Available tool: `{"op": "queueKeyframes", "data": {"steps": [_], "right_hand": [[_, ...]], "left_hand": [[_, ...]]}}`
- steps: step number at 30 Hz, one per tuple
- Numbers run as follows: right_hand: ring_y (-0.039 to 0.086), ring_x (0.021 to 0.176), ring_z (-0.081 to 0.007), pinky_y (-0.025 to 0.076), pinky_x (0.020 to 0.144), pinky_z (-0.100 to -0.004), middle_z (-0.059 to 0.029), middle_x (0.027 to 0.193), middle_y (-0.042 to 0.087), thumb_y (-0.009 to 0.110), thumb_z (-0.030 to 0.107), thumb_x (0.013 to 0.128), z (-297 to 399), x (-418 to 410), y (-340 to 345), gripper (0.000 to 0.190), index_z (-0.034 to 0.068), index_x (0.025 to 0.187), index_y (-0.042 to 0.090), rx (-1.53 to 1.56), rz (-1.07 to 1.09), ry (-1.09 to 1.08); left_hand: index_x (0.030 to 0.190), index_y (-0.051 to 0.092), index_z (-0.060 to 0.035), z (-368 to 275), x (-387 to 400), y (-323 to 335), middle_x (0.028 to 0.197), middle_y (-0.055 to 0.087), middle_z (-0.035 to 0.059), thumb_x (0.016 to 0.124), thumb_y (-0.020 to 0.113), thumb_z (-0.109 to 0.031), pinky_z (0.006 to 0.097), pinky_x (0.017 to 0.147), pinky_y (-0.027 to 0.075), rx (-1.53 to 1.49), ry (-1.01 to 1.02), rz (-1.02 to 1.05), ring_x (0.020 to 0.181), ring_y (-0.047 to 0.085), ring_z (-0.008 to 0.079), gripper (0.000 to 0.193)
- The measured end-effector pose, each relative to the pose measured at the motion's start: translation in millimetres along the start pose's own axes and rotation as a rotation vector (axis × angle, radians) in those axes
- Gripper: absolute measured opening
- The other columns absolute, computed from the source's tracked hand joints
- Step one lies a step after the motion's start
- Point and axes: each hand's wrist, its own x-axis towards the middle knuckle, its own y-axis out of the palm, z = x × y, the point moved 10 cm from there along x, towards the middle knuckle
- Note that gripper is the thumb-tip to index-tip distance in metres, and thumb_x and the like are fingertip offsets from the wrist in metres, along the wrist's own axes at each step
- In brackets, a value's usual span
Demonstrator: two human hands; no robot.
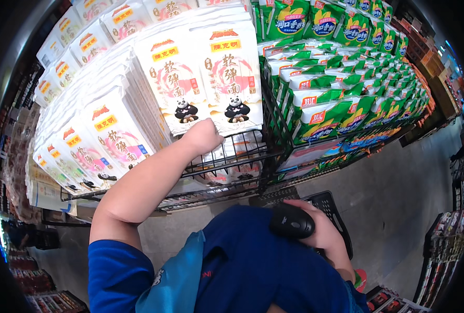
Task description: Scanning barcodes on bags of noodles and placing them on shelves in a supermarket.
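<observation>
My left hand (203, 136) is curled at the bottom edge of the front row of white noodle packets (232, 74), just above the wire rim of a black rack (235, 158). Its fingertips are hidden, so I cannot tell whether it grips a packet or only touches it. The two front packets bear a panda picture and stand upright, leaning back on the rows behind. Held against my body, my right hand (327, 229) is wrapped around a black handheld device, apparently a barcode scanner (292, 221).
Right of the noodles, a second black wire rack is packed with green bags of corn sausages (325, 113). More white noodle packets (87, 152) fill the left side. A black plastic basket (325, 197) is partly hidden behind my right hand. Stocked shelves (447, 242) stand across the grey aisle floor (404, 191).
</observation>
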Motion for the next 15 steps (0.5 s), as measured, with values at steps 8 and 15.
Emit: {"op": "queueKeyframes", "data": {"steps": [8, 15], "right_hand": [[0.058, 0.129, -0.0352, 0.047, 0.106, -0.0403, -0.0184, 0.142, 0.056, 0.079, 0.005, 0.066, -13.6, -1.8, 0.5, 0.056, 0.003, 0.121, 0.068, 0.000, -0.011, -0.015], [0.058, 0.129, -0.0338, 0.047, 0.107, -0.0394, -0.0172, 0.142, 0.056, 0.080, 0.007, 0.068, -20.4, -0.9, 0.5, 0.054, 0.006, 0.121, 0.068, 0.007, -0.004, -0.014]], "left_hand": [[0.089, 0.074, 0.0072, 0.8, 3.8, 8.8, 0.086, 0.072, 0.0255, 0.079, 0.076, -0.037, 0.0410, 0.082, 0.056, 0.046, -0.046, 0.082, 0.084, 0.072, 0.0338, 0.045], [0.104, 0.064, 0.0137, -0.2, 1.3, 8.2, 0.094, 0.071, 0.0283, 0.082, 0.072, -0.036, 0.0423, 0.085, 0.057, 0.086, -0.082, -0.003, 0.091, 0.072, 0.0372, 0.055]]}}
